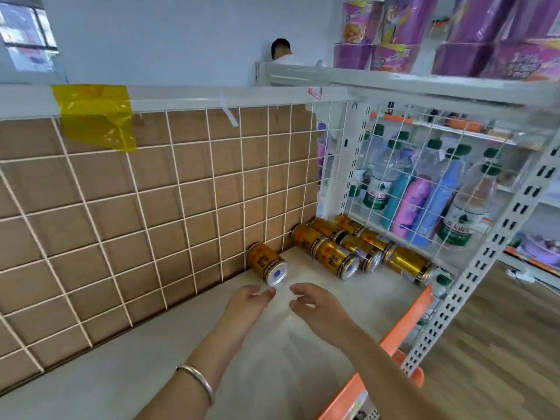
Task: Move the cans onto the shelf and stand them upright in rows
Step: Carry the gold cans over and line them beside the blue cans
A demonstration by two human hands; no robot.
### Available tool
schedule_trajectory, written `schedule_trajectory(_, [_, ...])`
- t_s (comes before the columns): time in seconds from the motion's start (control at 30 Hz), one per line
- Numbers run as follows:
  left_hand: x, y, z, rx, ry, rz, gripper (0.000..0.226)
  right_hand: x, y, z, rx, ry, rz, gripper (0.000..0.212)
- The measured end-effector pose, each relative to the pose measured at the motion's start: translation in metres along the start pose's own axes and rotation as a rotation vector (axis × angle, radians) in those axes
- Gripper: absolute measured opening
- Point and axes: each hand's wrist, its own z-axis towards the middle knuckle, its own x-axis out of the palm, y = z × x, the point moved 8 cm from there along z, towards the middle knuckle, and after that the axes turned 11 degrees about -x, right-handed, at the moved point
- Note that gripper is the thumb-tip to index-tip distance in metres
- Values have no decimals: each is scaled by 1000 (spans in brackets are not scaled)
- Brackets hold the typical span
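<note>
Nearest the camera, two bare forearms reach in from six o'clock over the pale, flat shelf board (181, 344), whose front edge carries an orange plastic strip (403, 325) at four o'clock. The left wrist wears a thin silver bangle (197, 378). The left hand (247, 301) and the right hand (315, 304) hover side by side above the board, fingers loosely spread and curled, neither one gripping anything. Just beyond the left fingertips, toward twelve o'clock, a single gold metal drink can (266, 263) lies on its side against the white wire grid backed with brown board (145, 207). Farther off at one o'clock, a cluster of gold cans (357, 247) lies tipped over in the shelf's back corner, touching one another. Behind a wire mesh side panel (424, 177) at two o'clock stand clear and coloured plastic bottles (415, 192). On the upper shelf at one o'clock sit purple wrapped packages (424, 34).
</note>
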Motion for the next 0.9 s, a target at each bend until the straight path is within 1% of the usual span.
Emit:
schedule_trajectory(0.03, [1, -3, 7, -21, -22, -37, 46, -7, -4, 9, 6, -2, -9, 36])
schedule_trajectory(0.1, [5, -11, 16, -61, -39, -132, 29, -20, -13, 26, 3, 3, -39, 36])
schedule_trajectory(0.13, [7, -16, 20, -71, -37, -185, 26, -28, -17, 36, -3, -1, -52, 36])
schedule_trajectory(0.17, [9, -20, 27, -86, -53, -217, 30, -37, -20, 46, -5, -5, -65, 36])
schedule_trajectory(0.23, [11, -25, 46, -134, -118, -269, 46, -54, -23, 65, -9, -12, -106, 35])
schedule_trajectory(0.27, [10, -26, 59, -160, -161, -303, 50, -62, -23, 73, -6, -11, -128, 33])
schedule_trajectory(0.33, [12, -27, 73, -224, -216, -379, 51, -74, -22, 88, -23, -5, -186, 27])
schedule_trajectory(0.37, [14, -25, 82, -245, -226, -387, 57, -80, -20, 95, -51, -10, -219, 23])
schedule_trajectory(0.43, [18, -25, 96, -227, -246, -382, 79, -87, -17, 111, -152, -35, -296, 16])
schedule_trajectory(0.47, [21, -25, 99, -225, -250, -382, 84, -90, -14, 121, -197, -53, -343, 13])
schedule_trajectory(0.5, [23, -27, 96, -232, -250, -389, 81, -93, -17, 132, -209, -77, -363, 15])
schedule_trajectory(0.57, [27, -34, 90, -237, -239, -403, 56, -95, -29, 157, -150, -70, -360, 27])
schedule_trajectory(0.6, [28, -35, 91, -237, -241, -409, 47, -93, -37, 169, -110, -42, -382, 32])
schedule_trajectory(0.67, [28, -34, 92, -254, -249, -396, 45, -80, -55, 189, -29, 82, -487, 42])
schedule_trajectory(0.73, [27, -33, 91, -258, -255, -384, 43, -70, -66, 198, 7, 171, -655, 54])
schedule_trajectory(0.83, [26, -31, 92, -262, -244, -398, 30, -67, -65, 201, -18, 196, -828, 66])
schedule_trajectory(0.9, [27, -33, 87, -268, -231, -381, 33, -62, -64, 202, -21, 247, -898, 68])
